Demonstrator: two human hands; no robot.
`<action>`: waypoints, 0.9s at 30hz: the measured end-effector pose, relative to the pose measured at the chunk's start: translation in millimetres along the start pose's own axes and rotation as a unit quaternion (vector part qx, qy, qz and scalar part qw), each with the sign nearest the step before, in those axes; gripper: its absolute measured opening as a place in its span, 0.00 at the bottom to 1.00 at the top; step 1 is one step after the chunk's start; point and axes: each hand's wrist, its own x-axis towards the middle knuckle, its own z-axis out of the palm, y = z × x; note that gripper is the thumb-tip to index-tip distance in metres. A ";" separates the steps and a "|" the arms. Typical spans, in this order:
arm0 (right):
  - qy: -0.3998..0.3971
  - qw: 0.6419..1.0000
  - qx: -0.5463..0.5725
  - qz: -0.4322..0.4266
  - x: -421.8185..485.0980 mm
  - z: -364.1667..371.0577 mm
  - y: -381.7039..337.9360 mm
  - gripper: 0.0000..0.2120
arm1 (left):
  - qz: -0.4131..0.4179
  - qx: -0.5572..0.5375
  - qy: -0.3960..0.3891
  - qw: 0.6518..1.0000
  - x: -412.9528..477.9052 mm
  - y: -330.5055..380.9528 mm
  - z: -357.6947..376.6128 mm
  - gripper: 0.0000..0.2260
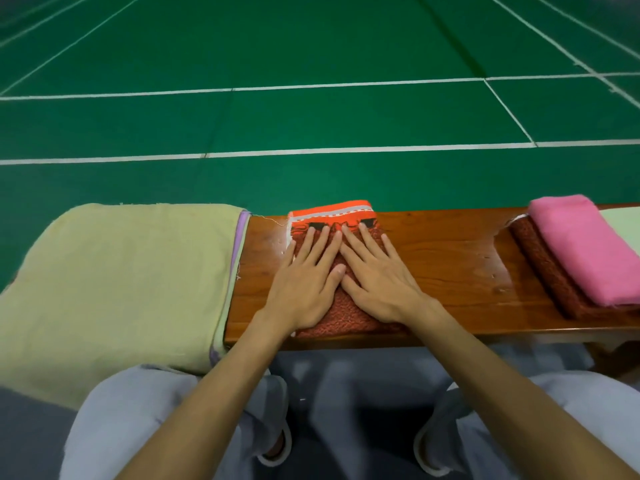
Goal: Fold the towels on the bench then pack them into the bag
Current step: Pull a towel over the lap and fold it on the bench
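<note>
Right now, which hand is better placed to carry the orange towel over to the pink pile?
Probably the right hand. Both hands lie flat on the orange towel, but the pink towel sits on the person's right along the bench, so the left hand would have to cross over.

Two bare forearms (pixel 214 382) rising from the lower corners of the frame toward its centre, left hand (pixel 304 275) and right hand (pixel 379 278) flat, palms down, side by side, fingers (pixel 367 242) straight and slightly spread, index fingertips nearly meeting, thumbs close together between the palms
</note>
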 end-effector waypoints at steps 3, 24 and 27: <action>0.000 0.999 0.017 0.033 -1.8 -1.5 15.9 0.36 | -0.021 0.009 -0.011 1.000 0.9 -19.2 1.4 0.31; 0.024 0.996 0.049 -0.069 -79.7 -29.6 21.5 0.30 | 0.120 -0.130 0.026 0.984 -69.6 -34.3 -34.6 0.29; -0.003 0.979 0.201 -0.021 -77.3 -56.7 23.1 0.19 | 0.065 -0.297 -0.037 0.952 -60.0 -43.7 -50.5 0.11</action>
